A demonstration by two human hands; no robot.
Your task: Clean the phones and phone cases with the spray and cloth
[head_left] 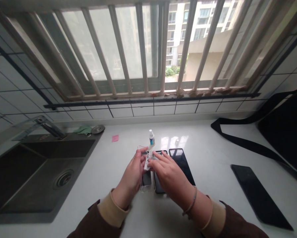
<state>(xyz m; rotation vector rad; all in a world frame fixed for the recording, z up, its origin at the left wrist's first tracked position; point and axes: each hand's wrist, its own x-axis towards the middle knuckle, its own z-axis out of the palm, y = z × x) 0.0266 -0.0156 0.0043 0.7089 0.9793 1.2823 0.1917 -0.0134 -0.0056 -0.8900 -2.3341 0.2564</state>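
My left hand point(132, 175) and my right hand point(169, 175) meet over the middle of the counter, their fingers closed round a small white piece point(146, 164) that looks like paper or a wrapper. Its exact kind is hard to make out. Beneath my left fingers lies a clear phone case point(145, 189), with a dark phone-like shape in it. Under my right hand a black-edged phone point(159, 189) is partly hidden. Beside it, a second dark phone point(184, 162) lies flat. A small white spray bottle point(151, 137) with a blue label stands upright just beyond my fingers.
At left is a dark sink point(49, 175) with a faucet point(50, 127), a green cloth point(83, 130) and a metal strainer point(98, 129). A pink note point(115, 138) and a small clear object point(177, 141) lie on the counter. Right: a black slab point(261, 196) and black bag point(284, 132).
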